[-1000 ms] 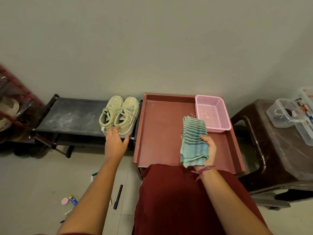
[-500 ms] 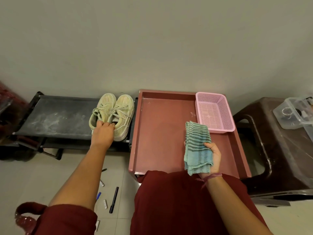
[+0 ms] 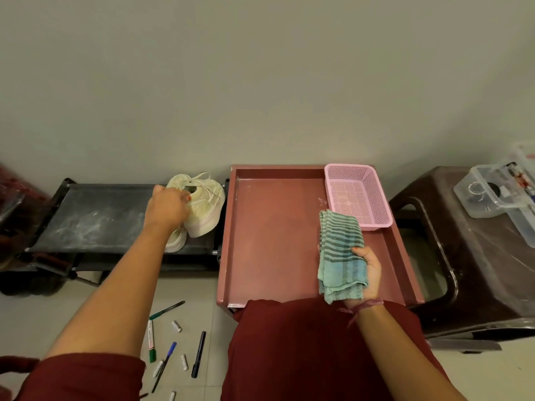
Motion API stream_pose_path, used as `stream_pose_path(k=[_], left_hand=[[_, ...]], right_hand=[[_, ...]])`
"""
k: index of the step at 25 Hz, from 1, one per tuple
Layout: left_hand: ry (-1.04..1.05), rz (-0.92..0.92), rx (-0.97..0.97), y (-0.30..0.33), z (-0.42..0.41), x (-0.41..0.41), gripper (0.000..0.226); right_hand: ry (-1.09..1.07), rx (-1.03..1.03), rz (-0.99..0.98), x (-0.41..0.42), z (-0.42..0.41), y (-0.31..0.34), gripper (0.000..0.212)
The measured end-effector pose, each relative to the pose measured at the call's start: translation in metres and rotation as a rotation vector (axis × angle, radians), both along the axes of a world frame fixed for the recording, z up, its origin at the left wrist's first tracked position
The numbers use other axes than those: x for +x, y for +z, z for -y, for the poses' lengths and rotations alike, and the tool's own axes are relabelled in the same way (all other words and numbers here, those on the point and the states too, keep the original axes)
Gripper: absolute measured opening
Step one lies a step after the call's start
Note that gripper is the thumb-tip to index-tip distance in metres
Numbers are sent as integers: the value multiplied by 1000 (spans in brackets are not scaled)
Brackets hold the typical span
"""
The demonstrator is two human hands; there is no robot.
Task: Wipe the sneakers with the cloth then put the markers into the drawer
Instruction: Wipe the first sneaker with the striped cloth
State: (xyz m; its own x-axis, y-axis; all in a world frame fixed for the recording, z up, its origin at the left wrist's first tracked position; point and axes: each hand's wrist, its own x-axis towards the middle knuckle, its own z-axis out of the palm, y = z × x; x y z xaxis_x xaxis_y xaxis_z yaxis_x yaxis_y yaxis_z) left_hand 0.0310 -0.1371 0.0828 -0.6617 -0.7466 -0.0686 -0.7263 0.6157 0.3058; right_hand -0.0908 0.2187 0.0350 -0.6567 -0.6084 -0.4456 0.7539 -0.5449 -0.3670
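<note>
Gripping the pale sneakers (image 3: 202,204) at their collars, the left hand (image 3: 168,208) lifts them; they seem light, flexible. The right hand (image 3: 367,270) clutches the folded, limp striped cloth (image 3: 340,256).

The red tray (image 3: 272,241) has a wide bare floor across its left and middle; a pink basket (image 3: 357,195) fills its far right corner, and raised walls ring it. The black rack (image 3: 95,218) lies bare on its left, while the sneakers (image 3: 202,206) crowd its right end against the tray. On the tiles below, markers (image 3: 173,351) lie scattered between rack and tray.
</note>
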Motion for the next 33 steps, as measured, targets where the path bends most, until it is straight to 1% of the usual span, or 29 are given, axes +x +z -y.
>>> stream_pose_path(k=[2, 4, 6, 8, 11, 13, 14, 16, 18, 20, 21, 22, 23, 24, 25, 27, 29, 30, 31, 33], left_hand=[[61, -131, 72, 26, -4, -4, 29], [69, -223, 113, 55, -19, -4, 29], [25, -262, 159, 81, -42, -4, 30], [-39, -309, 207, 102, -68, -4, 29], [-100, -427, 296, 116, -109, -5, 22], [-117, -504, 393, 114, -134, -7, 16], [-116, -522, 453, 111, -147, -8, 17], [-109, -518, 568, 100, -169, -10, 23], [-138, -465, 636, 91, -193, -11, 24], [-176, -413, 691, 85, -216, -11, 26], [-184, -401, 719, 83, -224, -12, 25], [-183, -394, 744, 82, -232, -13, 23], [-174, -379, 754, 81, -237, -14, 21], [-172, -355, 758, 81, -241, -16, 20], [-175, -329, 761, 81, -245, -18, 22], [-161, -283, 763, 77, -252, -22, 26], [-117, -273, 741, 75, -257, -25, 28], [-97, -279, 734, 75, -259, -27, 29], [-87, -283, 725, 74, -259, -29, 30], [-90, -268, 707, 75, -258, -33, 31]], right_hand=[[-26, -13, -12, 1, -7, 10, 70], [-46, -30, -24, 2, -15, 21, 67], [-73, -31, -43, 3, -26, 29, 64], [-63, -50, -48, 5, -36, 37, 67], [-36, -65, -59, 10, -52, 49, 71], [1, -53, -66, 13, -60, 56, 71], [33, -56, -69, 16, -65, 60, 69], [90, -62, -73, 19, -75, 68, 63], [125, -41, -92, 21, -84, 74, 61], [150, 39, -126, 24, -92, 76, 62], [145, 97, -154, 26, -95, 75, 56], [119, 170, -190, 29, -96, 75, 44], [104, 235, -249, 34, -94, 78, 35], [124, 304, -337, 39, -91, 81, 37], [172, 384, -462, 43, -87, 86, 45], [353, 619, -841, 51, -78, 94, 60], [581, 928, -1274, 58, -69, 92, 67], [652, 1081, -1439, 62, -66, 87, 71], [681, 1189, -1558, 69, -64, 83, 75], [630, 1325, -1709, 86, -62, 77, 79]])
